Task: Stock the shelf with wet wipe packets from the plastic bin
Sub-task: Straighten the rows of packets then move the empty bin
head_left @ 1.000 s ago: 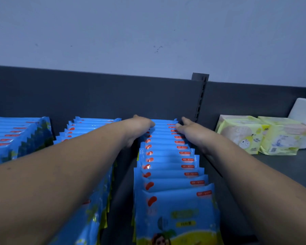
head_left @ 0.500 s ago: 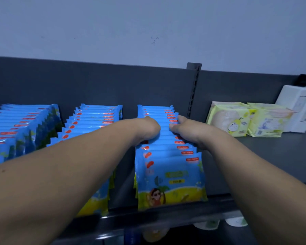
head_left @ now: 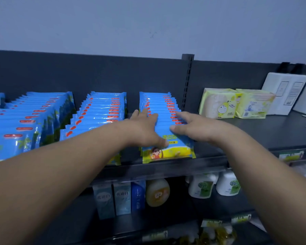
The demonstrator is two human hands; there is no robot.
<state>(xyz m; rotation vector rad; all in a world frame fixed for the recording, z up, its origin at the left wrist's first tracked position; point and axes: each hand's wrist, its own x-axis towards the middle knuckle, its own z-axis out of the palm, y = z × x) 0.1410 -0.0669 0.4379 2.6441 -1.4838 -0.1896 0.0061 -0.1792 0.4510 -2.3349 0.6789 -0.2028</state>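
Both hands are laid flat on the right row of packets (head_left: 159,103), on the top shelf (head_left: 272,133).
- Left hand (head_left: 143,129): fingers are straight and spread over the packet tops. The thumb is hung down across the face of the front packet (head_left: 168,153).
- Right hand (head_left: 196,128): fingers are straight, palm down on the row's right side.
- Nothing is gripped or pinched by either hand; only touch is seen.

Diff vs 0.5 s ago:
- Fingers were curled onto the row tops then; now they are extended.
- Hands are placed nearer the front of the row than 1.0 s ago, when the back end was reached.
- More of the front packet's face is covered by the left thumb.
- The view is pulled back and lowered, so a lower shelf (head_left: 228,206) is now seen, with white bottles (head_left: 201,187) and pale blue cartons (head_left: 113,198) on it.

Packets:
- The right row is stood upright, front to back. The front packet is at the shelf's front lip, and the back end is near the dark back panel, just left of the slotted post (head_left: 187,82).
- The middle row (head_left: 102,110) and the left row (head_left: 34,112) are stood the same way, with gaps between rows.
- Yellow-green packs (head_left: 219,103) and white boxes (head_left: 286,91) are stood well to the right on the same shelf, unchanged.
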